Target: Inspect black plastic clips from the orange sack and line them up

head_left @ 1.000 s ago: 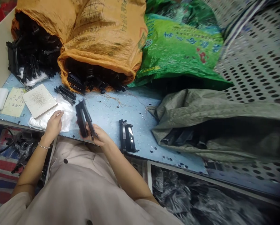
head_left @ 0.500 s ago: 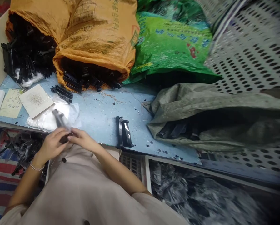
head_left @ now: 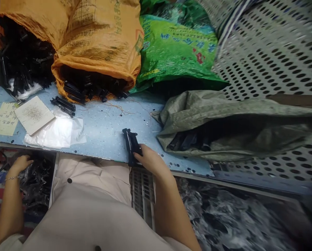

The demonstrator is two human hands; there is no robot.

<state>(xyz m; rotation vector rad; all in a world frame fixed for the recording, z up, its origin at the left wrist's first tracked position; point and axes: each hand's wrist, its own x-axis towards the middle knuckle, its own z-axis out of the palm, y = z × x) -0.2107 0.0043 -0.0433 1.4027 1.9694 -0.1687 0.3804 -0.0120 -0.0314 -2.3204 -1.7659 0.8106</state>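
Observation:
At the front edge of the blue tabletop, my right hand (head_left: 151, 159) grips a long black plastic part (head_left: 131, 145), its thumb across the part and its other fingers mostly hidden. Far to the left and lower, my left hand (head_left: 21, 164) hangs over a bin of black pieces in clear plastic (head_left: 37, 181). Its fingers look apart, with nothing visible between them. White plastic bags (head_left: 57, 134) lie on the table beside a square speckled tile (head_left: 33, 114). Two more black parts (head_left: 63, 105) rest behind the bags.
Two orange sacks (head_left: 98, 45) of black parts stand at the back, with a green sack (head_left: 177, 52) beside them. A grey-green sack (head_left: 197, 104) lies open at the right. Below it, clear bags (head_left: 224, 209) fill a container. A yellow note (head_left: 4, 118) lies at the left.
My hands have parted. The wrapped dark piece between them is gone from view. My left hand has moved left and down to the bin; my right hand has moved right and taken hold of the black part.

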